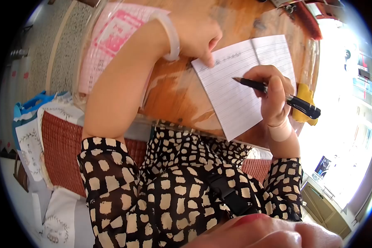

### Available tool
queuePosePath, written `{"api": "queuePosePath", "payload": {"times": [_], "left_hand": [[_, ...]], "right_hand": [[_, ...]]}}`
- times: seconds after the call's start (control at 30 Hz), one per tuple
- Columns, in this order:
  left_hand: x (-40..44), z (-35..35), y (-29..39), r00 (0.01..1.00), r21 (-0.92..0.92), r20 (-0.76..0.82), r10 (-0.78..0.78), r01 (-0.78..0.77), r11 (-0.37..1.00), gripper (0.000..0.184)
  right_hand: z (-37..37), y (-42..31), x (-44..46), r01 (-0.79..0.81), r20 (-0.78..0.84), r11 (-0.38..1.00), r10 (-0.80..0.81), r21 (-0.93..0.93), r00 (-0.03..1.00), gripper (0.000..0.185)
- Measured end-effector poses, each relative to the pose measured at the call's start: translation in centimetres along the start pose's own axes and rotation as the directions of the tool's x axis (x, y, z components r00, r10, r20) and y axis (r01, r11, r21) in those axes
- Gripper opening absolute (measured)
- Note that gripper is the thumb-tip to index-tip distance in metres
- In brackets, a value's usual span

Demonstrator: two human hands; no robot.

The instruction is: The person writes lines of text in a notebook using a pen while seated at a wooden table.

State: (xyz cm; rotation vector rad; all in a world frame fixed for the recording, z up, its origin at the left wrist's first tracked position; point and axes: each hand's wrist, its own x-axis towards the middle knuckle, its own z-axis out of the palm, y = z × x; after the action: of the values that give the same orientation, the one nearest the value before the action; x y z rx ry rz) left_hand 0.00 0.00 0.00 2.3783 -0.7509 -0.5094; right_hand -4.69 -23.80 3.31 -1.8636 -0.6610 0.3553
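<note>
While the right hand (pixel 275 93) firmly holds a black pen (pixel 254 84) over lined paper (pixel 231 103) near the right edge of the wooden table (pixel 182 93), the left hand (pixel 197 36), partly curled, rests a fingertip on that paper's left corner.

Strong white light floods in to the right of the right hand (pixel 275 93), burning out most detail there. The table (pixel 173 97) throws back pale glare on the body side of the left hand (pixel 196 37). Handwriting (pixel 229 58) just beside that hand is too soft to read. Toward the edges, fisheye curvature bends everything into black corners.
</note>
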Motion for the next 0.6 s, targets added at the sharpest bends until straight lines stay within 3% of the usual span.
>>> {"api": "queuePosePath", "payload": {"times": [0.07,0.1,0.17,0.23,0.6], "left_hand": [[0.0,-1.0,1.2,1.0,-0.068,0.004,-0.028,0.028,0.997,0.035],[-0.1,-0.9,-0.2,1.0,0.014,-0.006,0.0,0.0,1.0,0.03],[-0.6,-1.1,-0.7,0.999,0.042,0.025,0.033,-0.034,0.999,0.027],[-0.3,-1.4,0.4,0.998,0.051,0.057,-0.009,0.007,0.999,0.028],[0.0,-0.6,-1.0,0.999,0.0,0.036,0.038,-0.038,0.999,0.029]], "right_hand": [[1.1,-0.2,0.1,0.009,-0.058,0.999,-0.006,0.045,0.998,0.03],[3.4,2.2,0.7,0.083,-0.123,0.994,-0.074,0.07,0.99,0.023],[4.6,2.0,0.6,0.001,-0.063,1.0,-0.003,-0.03,0.998,0.015],[5.1,1.7,0.8,0.118,-0.032,0.967,-0.128,-0.226,0.991,0.007],[4.9,2.7,0.9,0.258,0.037,0.936,-0.256,-0.238,0.966,0.003]]}}
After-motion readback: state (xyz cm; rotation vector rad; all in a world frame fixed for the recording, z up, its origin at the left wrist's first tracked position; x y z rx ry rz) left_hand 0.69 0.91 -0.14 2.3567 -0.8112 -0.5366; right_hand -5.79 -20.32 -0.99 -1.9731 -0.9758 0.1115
